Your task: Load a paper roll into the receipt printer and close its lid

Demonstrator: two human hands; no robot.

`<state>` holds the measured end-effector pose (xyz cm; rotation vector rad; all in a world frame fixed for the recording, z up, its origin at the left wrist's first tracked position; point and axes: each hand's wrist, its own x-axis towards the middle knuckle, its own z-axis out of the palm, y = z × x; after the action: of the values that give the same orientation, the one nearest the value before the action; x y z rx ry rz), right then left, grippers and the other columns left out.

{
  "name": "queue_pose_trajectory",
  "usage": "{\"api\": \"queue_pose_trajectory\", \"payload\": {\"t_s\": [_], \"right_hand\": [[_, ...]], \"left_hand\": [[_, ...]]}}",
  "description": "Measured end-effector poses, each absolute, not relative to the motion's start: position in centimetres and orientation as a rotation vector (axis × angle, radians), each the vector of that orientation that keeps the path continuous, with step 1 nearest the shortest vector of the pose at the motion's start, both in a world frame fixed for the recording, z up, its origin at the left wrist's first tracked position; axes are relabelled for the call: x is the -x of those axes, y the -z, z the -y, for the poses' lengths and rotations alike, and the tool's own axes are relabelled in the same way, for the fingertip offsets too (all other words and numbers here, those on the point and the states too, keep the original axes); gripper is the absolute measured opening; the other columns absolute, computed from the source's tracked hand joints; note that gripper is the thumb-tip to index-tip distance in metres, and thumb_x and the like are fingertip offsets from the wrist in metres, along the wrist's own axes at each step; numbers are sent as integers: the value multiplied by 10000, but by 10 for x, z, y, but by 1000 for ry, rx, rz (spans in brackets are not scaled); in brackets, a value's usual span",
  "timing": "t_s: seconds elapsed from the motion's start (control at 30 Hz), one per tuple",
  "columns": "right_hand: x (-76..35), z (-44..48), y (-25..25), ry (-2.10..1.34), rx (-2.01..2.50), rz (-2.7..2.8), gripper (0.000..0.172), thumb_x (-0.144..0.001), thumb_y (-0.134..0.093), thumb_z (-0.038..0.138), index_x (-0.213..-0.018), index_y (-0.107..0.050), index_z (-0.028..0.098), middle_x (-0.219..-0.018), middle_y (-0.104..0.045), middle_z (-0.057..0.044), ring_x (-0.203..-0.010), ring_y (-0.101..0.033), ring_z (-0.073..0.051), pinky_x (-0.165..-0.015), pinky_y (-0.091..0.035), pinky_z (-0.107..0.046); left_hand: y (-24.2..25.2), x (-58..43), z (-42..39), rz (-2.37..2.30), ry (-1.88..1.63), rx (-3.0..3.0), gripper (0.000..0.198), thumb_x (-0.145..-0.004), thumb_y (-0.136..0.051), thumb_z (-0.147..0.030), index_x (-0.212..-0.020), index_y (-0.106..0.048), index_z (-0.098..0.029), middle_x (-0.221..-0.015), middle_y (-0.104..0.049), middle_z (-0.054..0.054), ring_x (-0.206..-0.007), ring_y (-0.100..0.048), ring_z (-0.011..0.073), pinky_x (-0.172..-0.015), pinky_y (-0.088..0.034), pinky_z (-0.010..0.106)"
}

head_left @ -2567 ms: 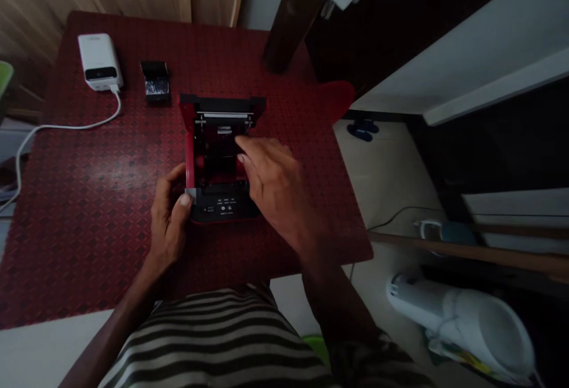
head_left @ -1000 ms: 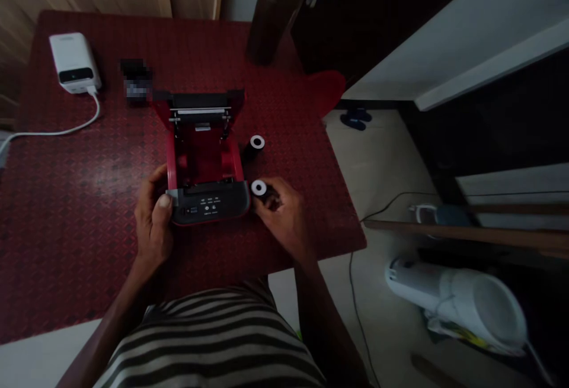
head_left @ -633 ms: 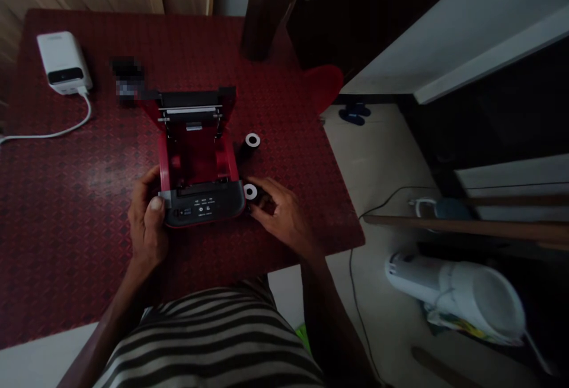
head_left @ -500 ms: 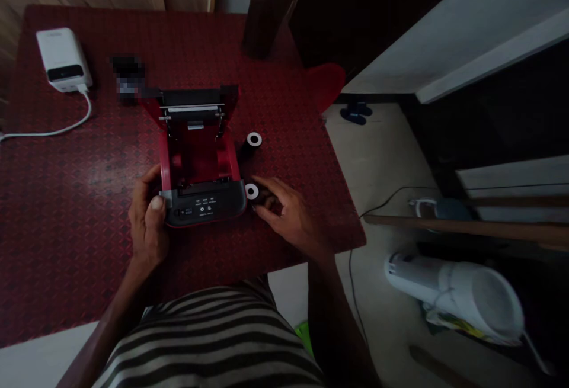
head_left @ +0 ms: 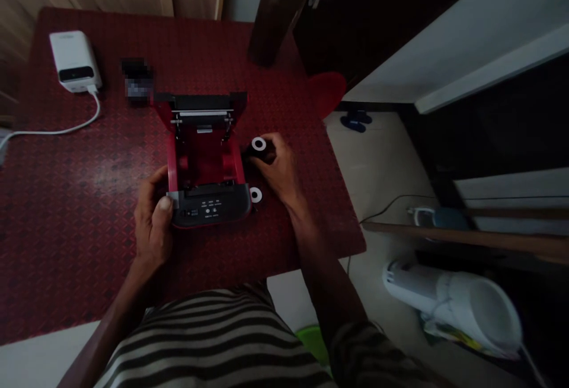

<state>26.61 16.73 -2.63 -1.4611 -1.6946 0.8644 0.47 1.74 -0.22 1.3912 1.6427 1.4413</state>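
Note:
A small red and black printer (head_left: 203, 163) sits on the red patterned table (head_left: 89, 198) with its lid swung open toward the back, showing an empty red bay. My left hand (head_left: 153, 216) grips its front left corner, thumb on top. My right hand (head_left: 278, 166) has its fingers closed round a dark roll with a white end (head_left: 259, 145) just right of the printer. A second dark roll with a white end (head_left: 255, 194) lies beside the printer's front right corner, untouched.
A white power bank (head_left: 74, 69) with a white cable (head_left: 57, 130) lies at the back left, a small dark object (head_left: 137, 80) beside it. A dark wooden post (head_left: 278, 15) stands at the back. The table edge drops off on the right, with a white appliance (head_left: 453, 305) on the floor.
My right hand let go of the nearer roll by the printer's front corner and moved back to close on the farther roll. The left hand stayed on the printer.

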Motion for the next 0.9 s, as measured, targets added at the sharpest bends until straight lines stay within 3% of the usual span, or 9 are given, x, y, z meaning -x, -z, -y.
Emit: {"api": "queue_pose_trajectory", "payload": {"t_s": [0.07,0.2,0.5,0.73,0.9], "right_hand": [[-265,-169,28,-872,1439,1672,302,-860,-828,265,-1132,-698,257,-1174,-835,-56,-1132,-772,-259,-1056,-604,-437],[-282,-159,4,-893,1367,1569,292,-863,-823,328,-1128,-711,280,-1119,-817,-16,-1085,-766,-246,-1040,-619,-429],[-269,-123,-114,-998,1091,2162,398,-997,-836,236,-1384,-810,325,-1384,-882,-40,-1286,-827,-308,-1147,-674,-513],[-196,-124,-104,-598,1196,2639,317,-1076,-656,-24,-1270,-761,204,-1285,-854,-129,-1285,-790,-325,-1178,-623,-519],[-179,-121,-101,-407,1250,2809,388,-1058,-605,-94,-1285,-757,182,-1278,-855,-151,-1288,-783,-328,-1166,-595,-481]], "left_hand": [[1,-4,-17,-1622,-1449,-1403,677,-1173,-592,-791,-1507,-790,-236,-1416,-837,148,-1254,-796,367,-1069,-665,522],[2,-4,-15,-1608,-1418,-1373,653,-1184,-592,-776,-1538,-779,-260,-1429,-821,135,-1281,-788,358,-1101,-660,511],[7,-2,-12,-1600,-1376,-1340,673,-1195,-584,-753,-1617,-734,-251,-1587,-776,170,-1473,-733,416,-1262,-582,602],[8,0,-12,-1575,-1373,-1343,652,-1191,-602,-733,-1619,-737,-259,-1550,-791,168,-1424,-748,400,-1255,-583,623],[8,-1,-11,-1564,-1370,-1316,660,-1191,-603,-724,-1642,-730,-259,-1574,-787,168,-1432,-738,402,-1244,-573,611]]}}
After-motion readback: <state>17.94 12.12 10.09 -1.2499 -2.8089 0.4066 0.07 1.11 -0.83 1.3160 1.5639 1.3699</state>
